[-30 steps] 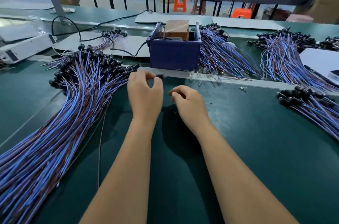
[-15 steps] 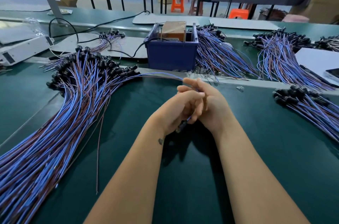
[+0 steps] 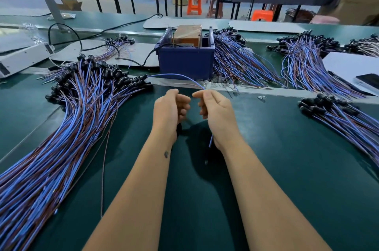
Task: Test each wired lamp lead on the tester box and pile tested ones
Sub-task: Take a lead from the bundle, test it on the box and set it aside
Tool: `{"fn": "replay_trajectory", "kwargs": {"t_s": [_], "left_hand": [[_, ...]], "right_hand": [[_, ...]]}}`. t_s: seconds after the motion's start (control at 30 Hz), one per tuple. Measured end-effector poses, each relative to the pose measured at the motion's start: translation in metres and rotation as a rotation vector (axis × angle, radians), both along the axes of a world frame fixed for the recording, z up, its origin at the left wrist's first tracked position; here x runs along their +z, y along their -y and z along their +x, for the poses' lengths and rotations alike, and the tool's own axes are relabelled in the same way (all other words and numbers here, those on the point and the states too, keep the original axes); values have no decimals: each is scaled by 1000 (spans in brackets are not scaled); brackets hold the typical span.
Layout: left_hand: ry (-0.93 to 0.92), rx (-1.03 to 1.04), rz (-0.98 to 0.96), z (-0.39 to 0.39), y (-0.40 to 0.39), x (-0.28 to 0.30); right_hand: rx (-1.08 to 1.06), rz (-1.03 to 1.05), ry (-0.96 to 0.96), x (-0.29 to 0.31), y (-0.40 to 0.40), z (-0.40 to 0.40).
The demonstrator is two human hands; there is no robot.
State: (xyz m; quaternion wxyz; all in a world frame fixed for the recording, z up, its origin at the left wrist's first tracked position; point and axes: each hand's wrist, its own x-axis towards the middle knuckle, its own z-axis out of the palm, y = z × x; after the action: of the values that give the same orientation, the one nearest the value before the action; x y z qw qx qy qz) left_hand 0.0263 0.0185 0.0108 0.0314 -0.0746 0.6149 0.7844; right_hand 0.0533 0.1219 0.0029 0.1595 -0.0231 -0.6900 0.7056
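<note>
Hands meet at the middle of the frame, just above the dark green bench [image 3: 287,168], with a small gap between them. The left hand [image 3: 170,109] has its fingers curled inward toward the palm, and something small and dark shows just below its wrist edge, though I cannot tell whether it grips that. The right hand [image 3: 217,111] has its fingers curled round a lamp lead [image 3: 176,75] — a thin blue wire that arcs from the fingertips up and to the left toward a black end near the big pile, while a short blue stretch hangs out below the heel of the same hand. The tester box [image 3: 185,59], dark blue with a brown block sitting in its top, stands beyond the hands at upper centre, a black cable running off its left side. Filling the left of the frame is a large pile of leads [image 3: 67,127], blue and brown wires fanned toward the lower left with black caps bunched at the top. A second heap [image 3: 235,61] lies just beside the box on its right — more bundles sit at the upper right [image 3: 303,59] and at the right edge [image 3: 344,119]. A white device [image 3: 22,59] rests at the left edge, and a white sheet with a phone [image 3: 368,82] on it lies at the far right.
</note>
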Motion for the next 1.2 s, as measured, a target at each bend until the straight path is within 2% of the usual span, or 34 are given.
{"fn": "replay_trajectory", "kwargs": {"t_s": [0.13,0.27,0.43,0.5,0.57,0.7,0.87,0.97,1.2], "left_hand": [[-89,-44,-16,3,-8,-2],[-101,35,101,-1,-2,-2],[-136,9,90,-2,3,-2],[-148,-40,46,-1,3,-2],[-146,-106,-3,1,0,-4],[-167,-187,-62,5,-5,-7],[-278,-132,-303,3,-5,-11],[-298,-120,-348,1,-5,-13],[-310,-134,-355,-3,-4,-16]], "right_hand": [[322,-220,26,6,3,5],[431,-105,140,5,-3,6],[220,10,19,1,9,8],[112,61,46,-2,12,7],[30,27,83,-4,12,6],[-39,5,90,-4,8,4],[-186,266,74,-7,2,0],[-183,179,67,-5,1,1],[-180,145,75,-4,3,1]]}}
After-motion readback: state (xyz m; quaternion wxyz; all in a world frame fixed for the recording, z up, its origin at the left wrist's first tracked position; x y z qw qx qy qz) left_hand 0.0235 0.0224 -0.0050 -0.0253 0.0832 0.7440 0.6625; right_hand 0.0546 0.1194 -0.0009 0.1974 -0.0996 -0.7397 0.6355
